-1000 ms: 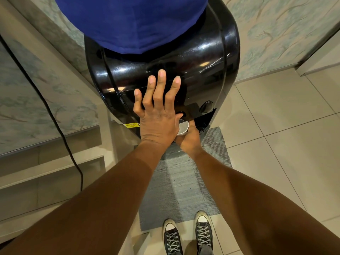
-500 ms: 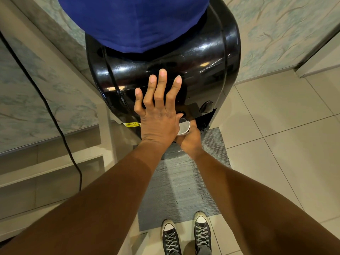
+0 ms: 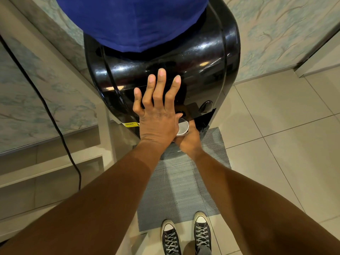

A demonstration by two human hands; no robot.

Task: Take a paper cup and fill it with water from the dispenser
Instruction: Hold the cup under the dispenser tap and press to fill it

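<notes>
Left hand (image 3: 156, 115) lies spread flat on the black dispenser (image 3: 193, 57); right hand (image 3: 189, 138), at its four o'clock, wraps the paper cup (image 3: 183, 128) under the spout. Unseen water level risks overflow.

Dispenser (image 3: 193, 70): glossy black; blue cover (image 3: 132, 21) on top; yellow label (image 3: 131, 124) at its lower left. Paper cup (image 3: 182, 128): white. Mat (image 3: 180, 181) below: grey weave. Sneakers (image 3: 185, 236): black, white laces. Floor tiles (image 3: 285, 135): beige.
</notes>
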